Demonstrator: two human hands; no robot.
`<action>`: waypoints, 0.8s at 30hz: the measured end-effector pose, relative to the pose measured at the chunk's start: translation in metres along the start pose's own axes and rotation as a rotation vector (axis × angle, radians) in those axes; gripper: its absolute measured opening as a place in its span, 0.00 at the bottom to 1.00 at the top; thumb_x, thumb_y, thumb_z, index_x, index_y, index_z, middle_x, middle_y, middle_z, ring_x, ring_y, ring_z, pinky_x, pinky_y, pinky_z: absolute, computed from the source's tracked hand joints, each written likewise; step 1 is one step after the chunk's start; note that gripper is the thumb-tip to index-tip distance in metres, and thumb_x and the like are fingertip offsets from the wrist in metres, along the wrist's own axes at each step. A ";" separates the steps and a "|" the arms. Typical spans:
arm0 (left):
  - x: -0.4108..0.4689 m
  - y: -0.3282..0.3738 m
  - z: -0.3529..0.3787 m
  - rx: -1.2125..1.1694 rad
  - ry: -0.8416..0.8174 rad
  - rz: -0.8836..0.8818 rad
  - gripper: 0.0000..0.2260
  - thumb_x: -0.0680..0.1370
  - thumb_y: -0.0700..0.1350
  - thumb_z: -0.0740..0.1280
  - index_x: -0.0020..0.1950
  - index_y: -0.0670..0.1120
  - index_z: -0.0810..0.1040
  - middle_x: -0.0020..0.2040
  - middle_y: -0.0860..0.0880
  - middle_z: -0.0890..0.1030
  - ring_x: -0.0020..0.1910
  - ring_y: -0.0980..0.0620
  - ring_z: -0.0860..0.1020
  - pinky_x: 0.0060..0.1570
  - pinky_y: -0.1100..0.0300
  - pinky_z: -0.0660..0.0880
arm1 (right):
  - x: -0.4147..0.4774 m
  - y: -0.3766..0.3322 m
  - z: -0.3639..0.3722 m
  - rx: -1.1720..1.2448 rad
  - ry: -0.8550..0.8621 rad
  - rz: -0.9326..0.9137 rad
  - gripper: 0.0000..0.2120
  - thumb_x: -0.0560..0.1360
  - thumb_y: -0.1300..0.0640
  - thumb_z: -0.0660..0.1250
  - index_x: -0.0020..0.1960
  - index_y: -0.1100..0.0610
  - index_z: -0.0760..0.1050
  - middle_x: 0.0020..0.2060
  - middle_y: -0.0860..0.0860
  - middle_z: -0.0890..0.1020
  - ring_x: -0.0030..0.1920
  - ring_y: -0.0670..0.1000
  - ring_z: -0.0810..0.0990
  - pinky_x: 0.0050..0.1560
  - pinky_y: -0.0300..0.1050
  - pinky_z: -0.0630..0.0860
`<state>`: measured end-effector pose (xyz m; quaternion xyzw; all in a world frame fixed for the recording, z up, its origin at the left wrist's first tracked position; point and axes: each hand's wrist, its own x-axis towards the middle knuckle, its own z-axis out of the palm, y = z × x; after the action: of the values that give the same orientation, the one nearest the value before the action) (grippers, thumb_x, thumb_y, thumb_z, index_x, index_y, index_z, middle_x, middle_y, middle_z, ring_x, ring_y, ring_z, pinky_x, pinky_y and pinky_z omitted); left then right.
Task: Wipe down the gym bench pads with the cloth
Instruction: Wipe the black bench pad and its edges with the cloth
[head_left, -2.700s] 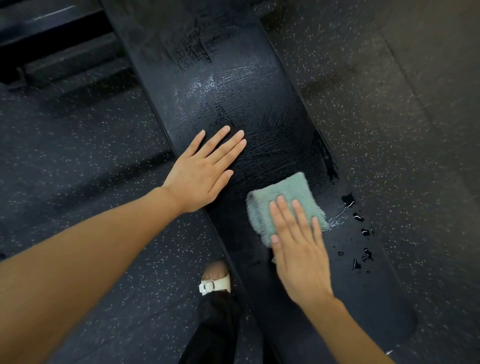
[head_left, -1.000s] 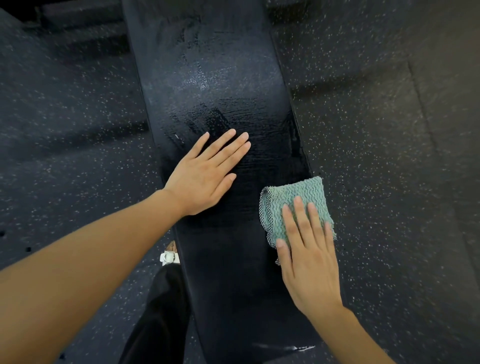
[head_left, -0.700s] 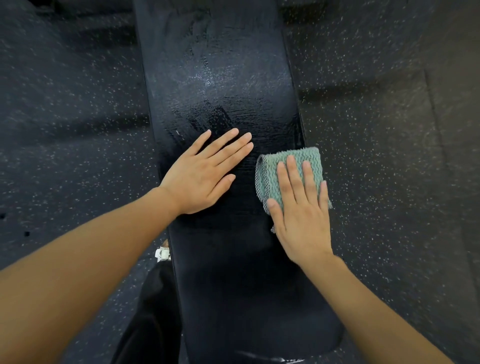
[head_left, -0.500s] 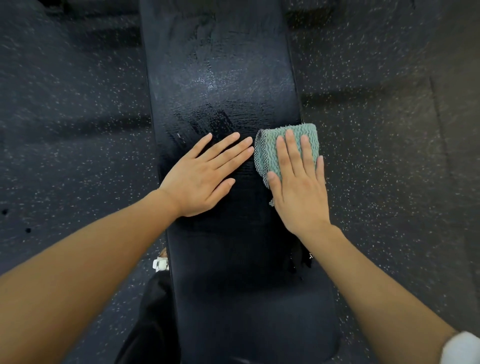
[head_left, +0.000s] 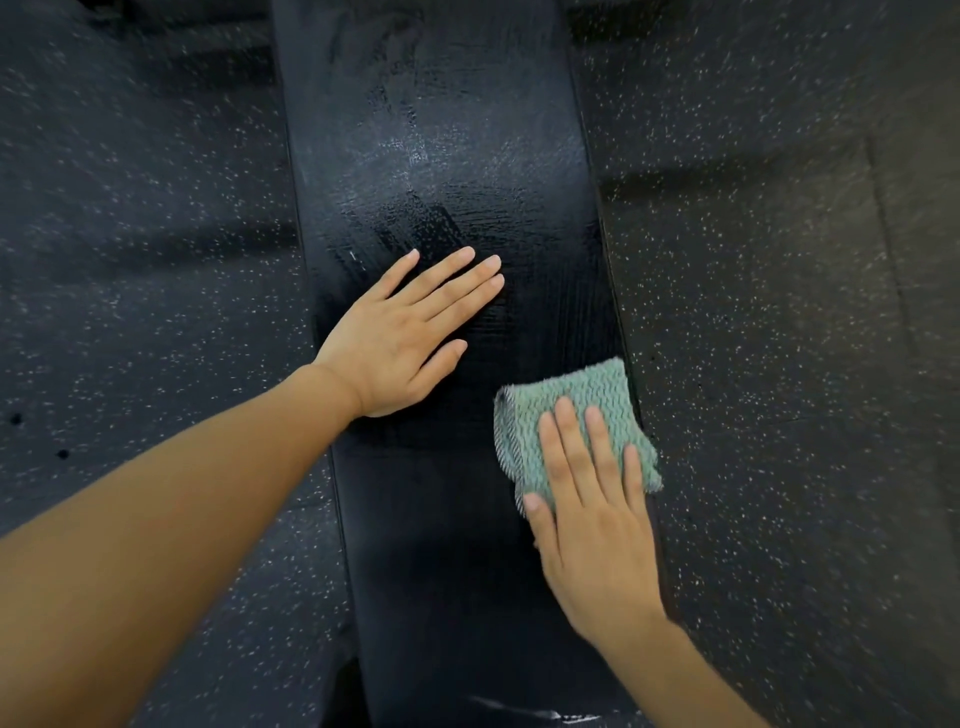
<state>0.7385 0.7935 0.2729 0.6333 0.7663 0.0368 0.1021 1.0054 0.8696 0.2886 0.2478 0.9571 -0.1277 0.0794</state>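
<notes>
Person seen as two arms only. L hand (head_left: 395, 343) & R hand (head_left: 592, 525) both bare. L forearm (head_left: 182, 519) & R forearm (head_left: 691, 680) bare too, skin showing right to the frame edge. Fingers slim, nails short w/ rounded tips, pale at the ends. Faint crease at L wrist. L forearm looks v. broad nr the lens, slightly blurred.

Dark rubber floor (head_left: 779, 312) flecked with pale specks spreads on both sides.
</notes>
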 end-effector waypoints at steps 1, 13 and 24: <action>0.000 0.000 0.000 0.003 0.000 -0.003 0.27 0.82 0.52 0.49 0.81 0.48 0.51 0.81 0.52 0.51 0.80 0.51 0.49 0.77 0.45 0.48 | -0.010 -0.002 0.002 -0.007 -0.006 -0.001 0.29 0.82 0.48 0.49 0.81 0.55 0.52 0.80 0.49 0.52 0.80 0.53 0.50 0.75 0.57 0.51; -0.004 0.013 0.002 0.010 0.023 -0.058 0.26 0.83 0.52 0.48 0.81 0.47 0.52 0.81 0.51 0.52 0.80 0.50 0.50 0.77 0.45 0.49 | 0.042 -0.005 -0.001 0.067 0.040 0.080 0.27 0.82 0.48 0.47 0.80 0.53 0.52 0.80 0.47 0.53 0.80 0.52 0.49 0.76 0.56 0.45; -0.026 0.029 0.005 -0.017 -0.036 -0.007 0.26 0.83 0.52 0.46 0.81 0.47 0.50 0.81 0.52 0.50 0.80 0.51 0.47 0.78 0.46 0.47 | 0.034 -0.009 0.000 0.074 0.055 0.110 0.28 0.83 0.47 0.47 0.81 0.53 0.49 0.80 0.47 0.50 0.80 0.51 0.44 0.78 0.57 0.46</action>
<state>0.7725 0.7730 0.2761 0.6304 0.7661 0.0317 0.1212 0.9717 0.8772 0.2834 0.3060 0.9385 -0.1517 0.0509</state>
